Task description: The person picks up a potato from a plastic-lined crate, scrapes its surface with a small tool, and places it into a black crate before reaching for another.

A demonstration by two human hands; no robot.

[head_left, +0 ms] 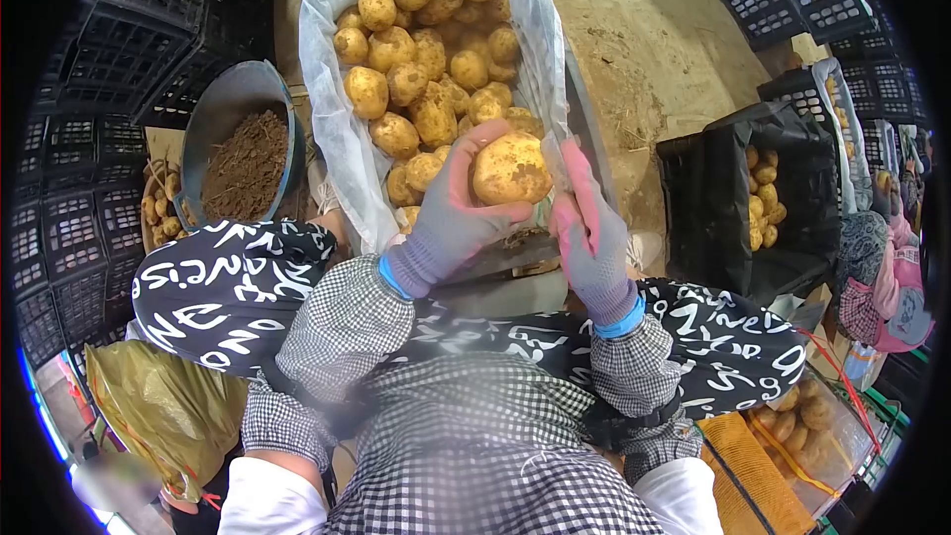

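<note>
My left hand (451,213), in a grey and pink glove, is closed around a large yellow potato (512,168) with brown soil patches on its skin. Close to the potato's right side is my right hand (592,233), gloved the same way. Its fingers are pinched around a flat, greyish blade-like tool (555,160), mostly covered by the glove. Both hands are over the near end of a crate lined with a whitish plastic sheet (332,89). Many soil-marked potatoes (406,84) fill the crate beyond them.
Left of the crate stands a tub (287,89) of dark soil. A black-lined crate (698,178) with potatoes is at the right. Black plastic crates (149,30) are stacked on the left. Another person (882,277) is at the far right. An olive plastic bag (163,406) is at lower left.
</note>
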